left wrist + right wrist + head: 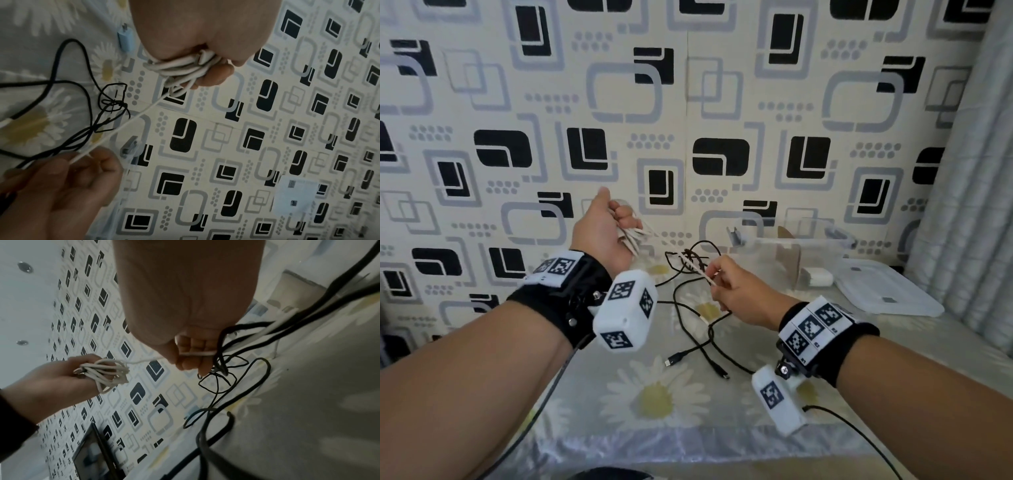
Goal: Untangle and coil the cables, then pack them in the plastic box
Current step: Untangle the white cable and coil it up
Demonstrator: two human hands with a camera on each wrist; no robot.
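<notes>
Loops of smooth white cable (631, 233) wrap the left hand (604, 236), fingers curled round them; right hand (736, 294) pinches its taut strand above thin tangled black cables (698, 308), clear plastic box (791, 253) behind, contents blurred

Tangled black cables (695, 308) sprawl across the table (654, 394) between both raised hands and the plastic box (791, 253). The lid (887, 291) lies right of it; the near table edge stays bare.

Left hand (604, 228) fingers curled round white cable (635, 234) coil; right hand (736, 291) pinches its strand, black cables (688, 308) below fingers.
</notes>
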